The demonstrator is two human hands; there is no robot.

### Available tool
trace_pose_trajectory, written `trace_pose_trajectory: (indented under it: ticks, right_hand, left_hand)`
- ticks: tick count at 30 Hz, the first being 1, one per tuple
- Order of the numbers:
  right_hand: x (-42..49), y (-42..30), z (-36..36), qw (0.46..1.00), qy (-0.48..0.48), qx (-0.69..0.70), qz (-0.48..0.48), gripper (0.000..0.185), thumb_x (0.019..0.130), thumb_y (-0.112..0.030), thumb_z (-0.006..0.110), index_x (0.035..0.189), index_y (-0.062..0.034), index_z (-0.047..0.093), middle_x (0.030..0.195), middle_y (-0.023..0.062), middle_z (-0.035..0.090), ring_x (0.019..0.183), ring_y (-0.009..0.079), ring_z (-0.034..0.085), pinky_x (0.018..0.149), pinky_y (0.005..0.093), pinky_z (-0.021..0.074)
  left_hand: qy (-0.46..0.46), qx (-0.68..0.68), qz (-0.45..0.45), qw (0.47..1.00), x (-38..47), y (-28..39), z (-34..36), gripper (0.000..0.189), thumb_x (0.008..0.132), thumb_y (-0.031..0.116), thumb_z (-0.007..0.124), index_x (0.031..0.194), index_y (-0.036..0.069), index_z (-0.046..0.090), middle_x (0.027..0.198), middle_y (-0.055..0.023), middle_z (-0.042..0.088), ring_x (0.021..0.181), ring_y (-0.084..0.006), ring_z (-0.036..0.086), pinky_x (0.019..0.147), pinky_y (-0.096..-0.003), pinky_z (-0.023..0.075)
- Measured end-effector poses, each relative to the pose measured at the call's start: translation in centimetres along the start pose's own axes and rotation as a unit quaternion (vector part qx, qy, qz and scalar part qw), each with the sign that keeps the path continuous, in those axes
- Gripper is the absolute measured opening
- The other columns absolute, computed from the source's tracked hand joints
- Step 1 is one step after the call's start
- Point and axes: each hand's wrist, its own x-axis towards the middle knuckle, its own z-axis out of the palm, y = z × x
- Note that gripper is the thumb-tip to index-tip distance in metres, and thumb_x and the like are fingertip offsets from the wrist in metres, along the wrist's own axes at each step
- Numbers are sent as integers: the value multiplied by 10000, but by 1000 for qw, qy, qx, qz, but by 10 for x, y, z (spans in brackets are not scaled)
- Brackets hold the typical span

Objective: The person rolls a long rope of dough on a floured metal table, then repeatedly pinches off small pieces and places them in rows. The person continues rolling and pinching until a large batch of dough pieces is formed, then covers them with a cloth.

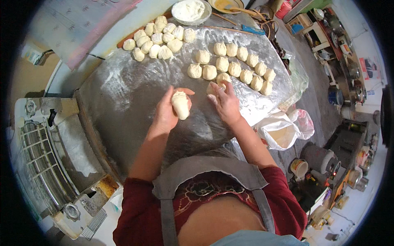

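My left hand [166,107] is closed around an elongated piece of dough [180,105], held above the dark floured tabletop [135,123]. The lower end of the dough juts out past my palm. To its right, my right hand [227,103] reaches down with bent fingers over a dough ball [210,89] that they partly cover. Whether the fingers grip that ball or only touch it is not clear. Just beyond the fingertips lies another ball [223,77], at the near edge of several rows of dough balls [235,69]. A second cluster of dough pieces [157,38] sits at the far left.
A bowl of flour [191,11] stands at the far edge, beside a yellowish bowl [226,5] with a utensil. Near them lies a blue-handled tool [253,29]. A noodle-type roller machine [46,166] flanks the table's left. An open white sack [278,130] is at the right.
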Motion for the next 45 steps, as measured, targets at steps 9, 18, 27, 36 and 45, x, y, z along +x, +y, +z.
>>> trace_pose_trajectory:
  ticks: [9, 18, 27, 36, 45]
  right_hand:
    - [9, -34, 23, 968, -95, 227, 52, 481, 887, -335, 641, 1225, -3, 554, 1052, 212, 618, 988, 389, 615, 845, 426, 487]
    - [6, -34, 23, 985, -2, 172, -7, 603, 823, -421, 705, 1248, -24, 543, 1114, 213, 589, 985, 381, 604, 868, 422, 478]
    - [4, -36, 37, 937, 57, 327, 109, 319, 784, -78, 697, 1089, -34, 616, 896, 40, 659, 826, 116, 607, 751, 273, 504]
    - [40, -20, 6, 976, 89, 199, -7, 575, 810, -329, 741, 1239, -23, 510, 1111, 192, 596, 957, 364, 603, 862, 432, 475]
    - [46, -12, 19, 978, -42, 183, -89, 387, 847, -211, 679, 1194, -50, 615, 1205, 162, 576, 977, 355, 623, 803, 416, 526]
  left_hand:
    - [58, -4, 34, 998, 14, -41, 24, 547, 1040, 439, 311, 1363, 9, 412, 1216, -110, 574, 1126, -202, 570, 921, -339, 484]
    - [62, 41, 139, 987, 11, -57, 32, 511, 1021, 477, 361, 1220, 45, 550, 1058, -46, 595, 897, -108, 582, 683, -247, 489]
    - [-50, 53, -10, 997, -4, -44, 18, 446, 1013, 434, 378, 1115, 48, 577, 830, -19, 589, 663, -111, 559, 517, -227, 429]
    - [25, 169, 66, 983, -26, 13, 47, 318, 999, 321, 447, 853, 76, 589, 653, 10, 516, 519, -74, 441, 435, -244, 320]
    - [117, 143, 99, 978, 20, 9, 14, 598, 910, 97, 577, 1458, 35, 345, 1073, -72, 577, 862, -135, 553, 694, -279, 443]
